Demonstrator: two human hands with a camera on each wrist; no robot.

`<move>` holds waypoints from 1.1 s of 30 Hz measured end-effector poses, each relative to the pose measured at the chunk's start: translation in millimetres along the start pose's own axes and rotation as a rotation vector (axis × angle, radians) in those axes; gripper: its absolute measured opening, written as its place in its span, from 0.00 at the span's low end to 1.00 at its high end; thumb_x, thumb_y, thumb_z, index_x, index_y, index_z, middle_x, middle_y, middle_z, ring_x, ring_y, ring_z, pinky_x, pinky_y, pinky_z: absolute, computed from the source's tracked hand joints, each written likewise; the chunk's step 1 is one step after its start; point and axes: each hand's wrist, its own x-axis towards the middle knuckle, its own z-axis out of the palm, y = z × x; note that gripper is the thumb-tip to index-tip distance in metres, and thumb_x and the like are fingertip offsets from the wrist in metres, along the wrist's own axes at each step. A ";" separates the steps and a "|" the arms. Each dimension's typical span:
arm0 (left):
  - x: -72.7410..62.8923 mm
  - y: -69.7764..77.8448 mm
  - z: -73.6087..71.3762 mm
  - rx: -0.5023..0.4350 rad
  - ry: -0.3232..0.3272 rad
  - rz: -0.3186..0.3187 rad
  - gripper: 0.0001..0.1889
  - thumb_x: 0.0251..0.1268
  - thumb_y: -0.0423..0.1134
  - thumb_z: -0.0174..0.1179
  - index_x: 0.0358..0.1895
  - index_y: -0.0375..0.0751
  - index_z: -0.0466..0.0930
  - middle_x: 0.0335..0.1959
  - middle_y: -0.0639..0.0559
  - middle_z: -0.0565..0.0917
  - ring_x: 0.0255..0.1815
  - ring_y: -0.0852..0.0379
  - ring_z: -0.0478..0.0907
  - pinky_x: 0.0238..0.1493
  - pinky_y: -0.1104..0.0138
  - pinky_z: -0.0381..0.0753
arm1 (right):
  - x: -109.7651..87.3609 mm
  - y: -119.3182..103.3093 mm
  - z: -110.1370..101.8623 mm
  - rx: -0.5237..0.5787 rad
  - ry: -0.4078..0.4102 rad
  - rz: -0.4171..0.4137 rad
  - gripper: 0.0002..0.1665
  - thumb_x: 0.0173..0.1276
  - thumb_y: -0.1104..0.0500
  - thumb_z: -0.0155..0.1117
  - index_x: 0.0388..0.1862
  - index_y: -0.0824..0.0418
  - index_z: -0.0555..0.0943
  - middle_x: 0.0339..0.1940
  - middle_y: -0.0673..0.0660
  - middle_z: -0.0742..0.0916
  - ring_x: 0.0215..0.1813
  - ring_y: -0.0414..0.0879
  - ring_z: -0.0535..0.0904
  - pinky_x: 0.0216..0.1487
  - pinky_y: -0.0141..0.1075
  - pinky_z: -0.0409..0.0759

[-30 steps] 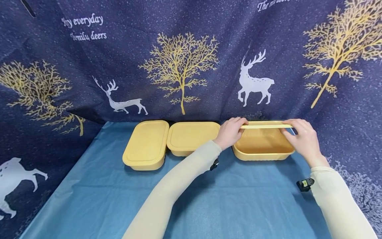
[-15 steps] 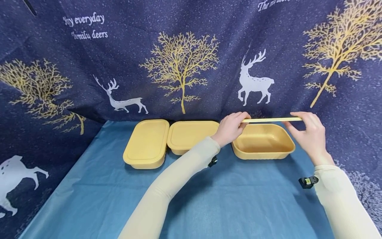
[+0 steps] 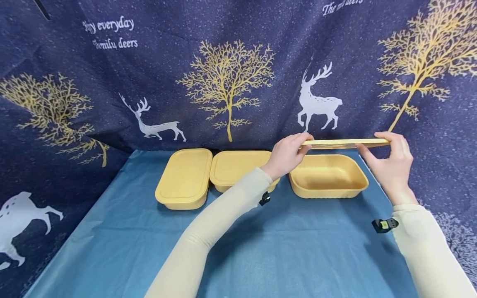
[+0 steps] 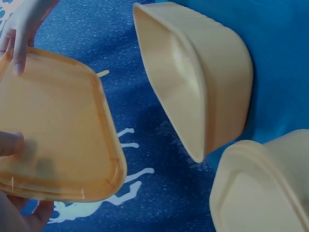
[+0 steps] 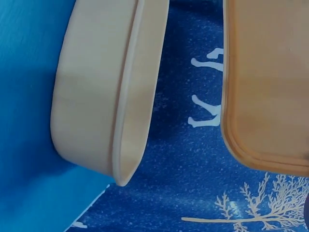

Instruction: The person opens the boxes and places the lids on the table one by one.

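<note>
My left hand (image 3: pixel 286 154) and right hand (image 3: pixel 393 167) pinch opposite ends of a yellow lid (image 3: pixel 343 143), which is held up over the far side of an uncovered yellow food container (image 3: pixel 328 193). The lid appears almost edge-on in the head view. From the left wrist, its underside with a rimmed border shows, the left thumb (image 4: pixel 10 144) pressed on it and fingers behind. The container stands upright, its bare inside visible. In the right wrist view the lid (image 5: pixel 270 87) is apart from the container (image 5: pixel 91 96), and the right hand is almost wholly out of frame.
Two more yellow containers, with lids on, stand to the left: one lengthwise (image 3: pixel 183 178), the other crosswise (image 3: pixel 238 167), partly behind the left forearm. A blue cloth (image 3: pixel 298 248) covers the table. A dark blue curtain (image 3: pixel 261 103) with deer and trees hangs right behind.
Both hands have lifted the lid up off the container. It has tilted so that its underside shows, and the right hand has shifted up and slightly right. The container has stayed in place.
</note>
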 end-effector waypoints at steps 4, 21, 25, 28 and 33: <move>1.2 2.6 -4.7 -0.026 0.015 0.009 0.11 0.77 0.42 0.57 0.56 0.45 0.79 0.48 0.55 0.85 0.37 0.62 0.80 0.38 0.71 0.77 | 1.1 1.8 -0.6 0.014 0.038 0.037 0.35 0.56 0.49 0.82 0.57 0.65 0.80 0.52 0.40 0.81 0.57 0.50 0.76 0.64 0.30 0.67; -3.3 5.5 -14.5 -0.140 0.035 -0.009 0.17 0.75 0.45 0.59 0.59 0.41 0.74 0.39 0.53 0.83 0.28 0.62 0.74 0.32 0.71 0.73 | 3.8 -7.5 -5.9 0.046 0.027 0.185 0.36 0.55 0.56 0.82 0.63 0.56 0.80 0.50 0.27 0.74 0.54 0.29 0.69 0.58 0.27 0.63; -5.3 6.5 -17.5 -0.185 0.036 -0.024 0.18 0.75 0.45 0.60 0.60 0.40 0.74 0.34 0.55 0.80 0.25 0.62 0.72 0.29 0.72 0.71 | 4.1 -9.9 -7.1 0.042 0.008 0.191 0.36 0.55 0.55 0.82 0.64 0.52 0.80 0.51 0.26 0.73 0.55 0.29 0.68 0.58 0.27 0.62; -5.9 7.0 -18.9 -0.221 0.034 -0.040 0.18 0.74 0.44 0.61 0.60 0.41 0.74 0.32 0.56 0.78 0.25 0.62 0.72 0.28 0.73 0.70 | 4.3 -10.9 -8.2 0.036 -0.008 0.203 0.37 0.56 0.55 0.81 0.65 0.50 0.79 0.51 0.26 0.73 0.55 0.29 0.68 0.57 0.27 0.62; -6.0 7.8 -19.1 -0.243 0.033 -0.057 0.18 0.73 0.44 0.63 0.58 0.41 0.73 0.29 0.55 0.77 0.24 0.62 0.70 0.28 0.73 0.69 | 5.0 -12.2 -10.7 0.025 -0.035 0.216 0.37 0.56 0.55 0.81 0.65 0.49 0.79 0.51 0.26 0.72 0.54 0.30 0.68 0.54 0.26 0.63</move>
